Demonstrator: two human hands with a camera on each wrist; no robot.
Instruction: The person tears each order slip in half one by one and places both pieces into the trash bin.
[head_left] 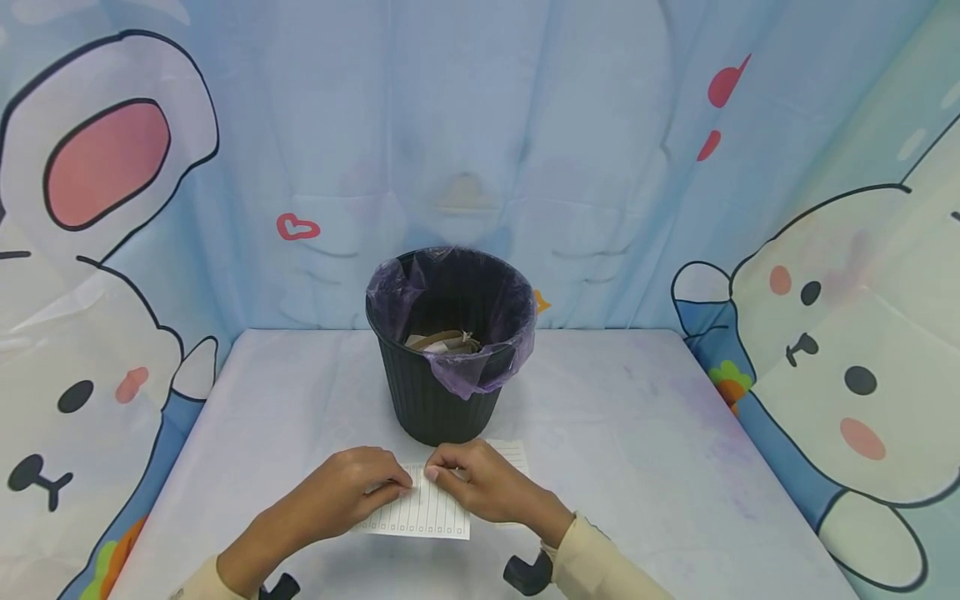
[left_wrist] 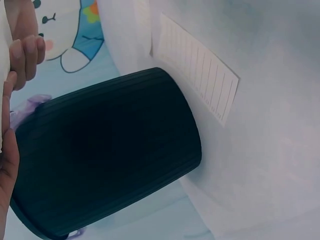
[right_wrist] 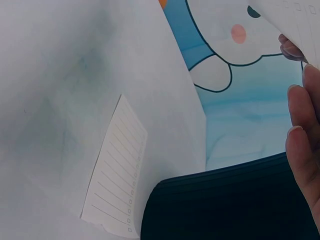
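Note:
Both hands are raised over the near part of the table, in front of a black bin. My left hand point(head_left: 360, 487) pinches the upper edge of a white checklist sheet point(head_left: 431, 517), printed with lines and small boxes. Close beside it, my right hand point(head_left: 480, 477) pinches the same edge between thumb and fingers. Another lined sheet point(right_wrist: 116, 170) lies on the table by the bin's foot, partly hidden behind the right hand in the head view. Only the fingers point(right_wrist: 300, 117) and a corner of the held sheet show in the right wrist view.
The black bin point(head_left: 435, 408) stands upright at the table's middle back, lined with a purple bag point(head_left: 491, 362). Crumpled paper and brown scraps point(head_left: 446, 341) lie inside. A blue cartoon curtain point(head_left: 465, 125) hangs behind the white-covered table point(head_left: 637, 467).

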